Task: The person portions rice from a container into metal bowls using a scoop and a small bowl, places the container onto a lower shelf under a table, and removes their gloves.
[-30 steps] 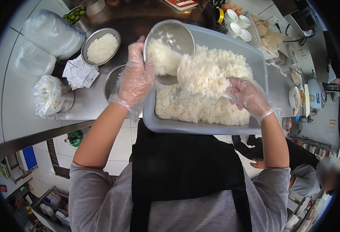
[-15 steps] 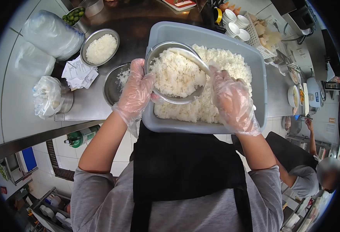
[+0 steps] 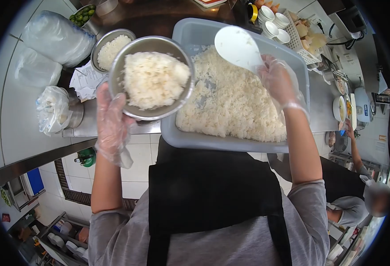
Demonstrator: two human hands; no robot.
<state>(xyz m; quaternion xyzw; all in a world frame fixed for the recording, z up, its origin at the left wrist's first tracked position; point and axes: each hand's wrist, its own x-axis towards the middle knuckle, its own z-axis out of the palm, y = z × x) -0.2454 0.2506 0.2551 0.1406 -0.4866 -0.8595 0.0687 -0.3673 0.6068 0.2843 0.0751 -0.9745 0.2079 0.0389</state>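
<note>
My left hand (image 3: pixel 113 122), in a clear plastic glove, grips the rim of a steel bowl (image 3: pixel 151 114) from its lower left. A mound of white rice (image 3: pixel 156 80) lies in that bowl. My right hand (image 3: pixel 278 80), gloved too, is closed on the handle of a white rice paddle (image 3: pixel 237 48), whose blade is raised over the grey tub (image 3: pixel 230 144). Rice (image 3: pixel 237 102) covers much of the tub's floor, with thinner patches at its left. Behind the held bowl, a second steel bowl (image 3: pixel 96 55) with rice stands on the counter.
Paper slips (image 3: pixel 83 82) and plastic bags (image 3: pixel 59 39) are at the left. Stacked white cups (image 3: pixel 270 29) and a white basket (image 3: pixel 298 42) stand beyond the tub. Another person (image 3: pixel 350 186) is at the right, one arm extended toward the counter.
My left hand has carried the bowl left, off the tub and over the counter. The paddle has come out of the bowl and up, its blade now bare of a rice heap.
</note>
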